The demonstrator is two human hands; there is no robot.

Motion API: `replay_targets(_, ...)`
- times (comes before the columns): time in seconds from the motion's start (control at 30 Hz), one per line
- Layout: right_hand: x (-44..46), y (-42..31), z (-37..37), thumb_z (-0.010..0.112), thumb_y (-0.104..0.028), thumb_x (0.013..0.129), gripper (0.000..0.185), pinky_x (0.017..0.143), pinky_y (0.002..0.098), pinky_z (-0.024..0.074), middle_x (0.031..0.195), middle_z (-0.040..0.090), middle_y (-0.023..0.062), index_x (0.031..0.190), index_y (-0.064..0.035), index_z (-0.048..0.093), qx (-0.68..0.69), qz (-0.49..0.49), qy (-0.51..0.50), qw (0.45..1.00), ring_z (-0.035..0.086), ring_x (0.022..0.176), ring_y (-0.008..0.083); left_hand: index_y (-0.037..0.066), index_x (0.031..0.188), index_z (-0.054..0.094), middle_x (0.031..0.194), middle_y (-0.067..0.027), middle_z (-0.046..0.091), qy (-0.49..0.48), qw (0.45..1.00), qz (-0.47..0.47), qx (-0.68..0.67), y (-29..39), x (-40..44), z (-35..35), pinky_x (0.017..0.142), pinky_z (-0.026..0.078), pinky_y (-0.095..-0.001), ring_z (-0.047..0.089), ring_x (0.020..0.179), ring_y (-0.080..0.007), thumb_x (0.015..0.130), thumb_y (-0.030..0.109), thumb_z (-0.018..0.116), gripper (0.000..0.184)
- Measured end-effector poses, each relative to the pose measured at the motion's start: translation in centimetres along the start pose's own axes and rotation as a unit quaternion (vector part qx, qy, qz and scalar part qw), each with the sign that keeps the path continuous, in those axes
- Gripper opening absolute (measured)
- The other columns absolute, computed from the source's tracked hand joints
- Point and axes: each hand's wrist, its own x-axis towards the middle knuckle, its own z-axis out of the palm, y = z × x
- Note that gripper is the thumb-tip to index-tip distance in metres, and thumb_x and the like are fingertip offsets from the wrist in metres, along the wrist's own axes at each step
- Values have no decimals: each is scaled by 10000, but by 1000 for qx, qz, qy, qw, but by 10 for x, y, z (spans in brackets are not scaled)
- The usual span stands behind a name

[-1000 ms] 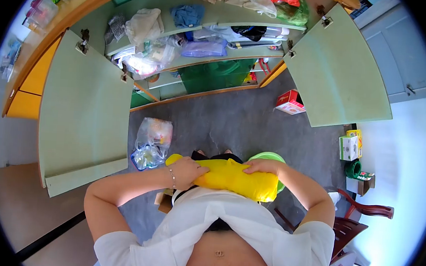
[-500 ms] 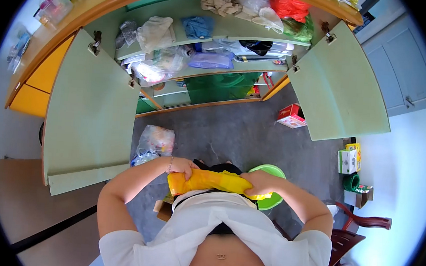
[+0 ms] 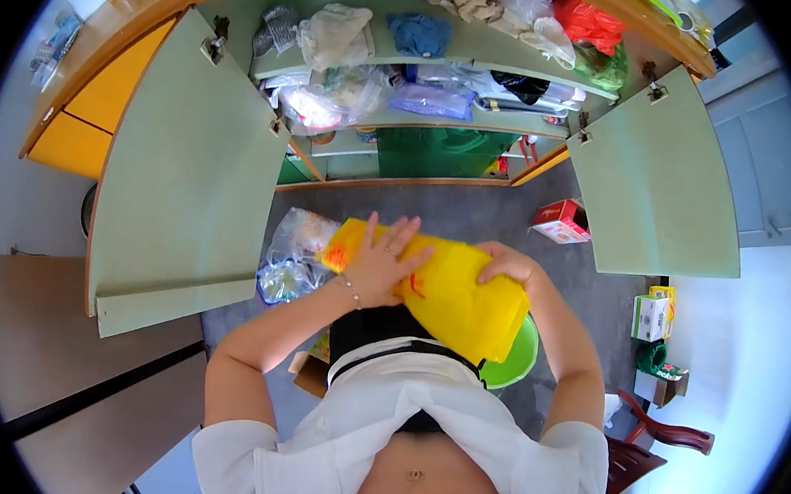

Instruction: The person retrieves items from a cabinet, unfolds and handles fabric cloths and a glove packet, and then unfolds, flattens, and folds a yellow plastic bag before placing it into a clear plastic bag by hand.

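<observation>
A yellow plastic bag (image 3: 469, 297) with red print is stretched out in front of my waist, its face turned up toward me. My left hand (image 3: 385, 269) lies on the bag's left part with the fingers spread. At the upper right edge, my right hand (image 3: 506, 265) pinches the bag between thumb and fingers. Below the bag's right end, a light green basin (image 3: 523, 359) on the floor is partly covered.
An open cupboard with a left door (image 3: 192, 171) and a right door (image 3: 663, 173) faces me. Its shelves hold cloths and plastic bags (image 3: 328, 98). Clear bags (image 3: 289, 277), a red box (image 3: 562, 223) and a cardboard box (image 3: 309, 373) sit on the floor.
The yellow bag has moved up and away from my waist and now shows a wide face. My left hand has gone from gripping its edge to lying spread on top.
</observation>
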Motion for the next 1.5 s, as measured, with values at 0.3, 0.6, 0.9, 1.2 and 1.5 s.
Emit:
replay_targets(0.3,71,20,35,557,-75,574,559,891,405,397,1071,536,178,1119,-3,462,386,-88,-144,907,537,949,330,87,1170,428,1250,-199,356,323,939,-62,-96,-39,-26,50,931,302,-486,400,1129,-328,641,224,652,591)
replay_targets(0.6,120,21,16,616,-79,728,458,817,304,436,1012,555,89,1144,-17,436,60,-136,85,985,543,937,192,30,1152,434,1117,-119,507,272,369,-194,-867,-61,-18,78,863,419,-342,499,1015,-256,849,181,419,339)
replay_targets(0.9,172,2,-19,565,-126,794,353,767,283,441,989,544,54,1113,-29,446,-26,-248,69,966,526,920,161,80,1157,428,1125,-90,499,266,218,-267,-900,-69,14,40,866,407,-390,487,1031,-239,827,300,465,398)
replay_targets(1.2,186,-3,-31,532,-136,757,284,689,362,450,944,527,156,1018,-50,464,-517,-308,300,740,542,832,323,82,1242,320,1184,-80,452,406,297,-353,-789,-19,55,60,895,382,-386,440,1098,-241,783,260,565,550)
replay_targets(1.5,197,-28,-80,530,-220,786,411,814,395,396,1100,483,171,1150,-61,426,-411,-348,245,806,485,973,350,-9,1130,419,1045,-98,524,378,414,-456,-691,-34,66,70,801,434,-291,530,947,-210,698,-45,452,435)
